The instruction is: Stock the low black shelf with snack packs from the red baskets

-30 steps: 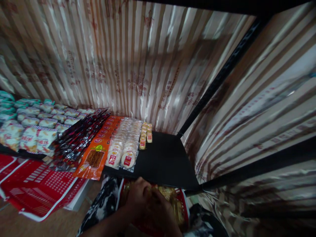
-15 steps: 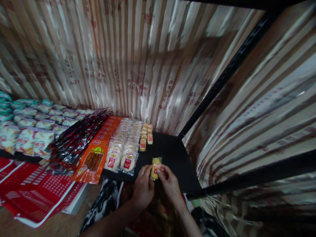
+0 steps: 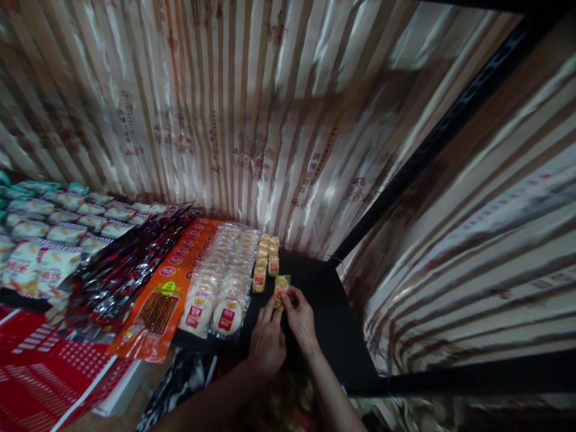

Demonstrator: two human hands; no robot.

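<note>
A small yellow snack packet (image 3: 281, 287) with a red label is held over the black shelf, just in front of two short rows of matching yellow packets (image 3: 260, 277). My right hand (image 3: 300, 318) pinches its right side between thumb and fingers. From the lower left, the fingertips of my left hand (image 3: 269, 339) touch the packet's bottom edge; whether they grip it is hard to make out. To the left of the yellow rows lie clear-wrapped round white crackers (image 3: 228, 315) with red labels, in two overlapping rows.
Orange snack bags (image 3: 155, 312), dark shiny packets (image 3: 117, 276) and white snack bags (image 3: 45, 264) fill the black shelf (image 3: 330, 318) leftward. A red basket (image 3: 54, 366) stands below at left. A black metal post (image 3: 405, 156) rises at right, before striped sheeting (image 3: 288, 120).
Both hands have moved forward over the shelf, carrying the yellow packet closer to the yellow rows. The left hand has slid down to the packet's lower end. The view has shifted slightly.
</note>
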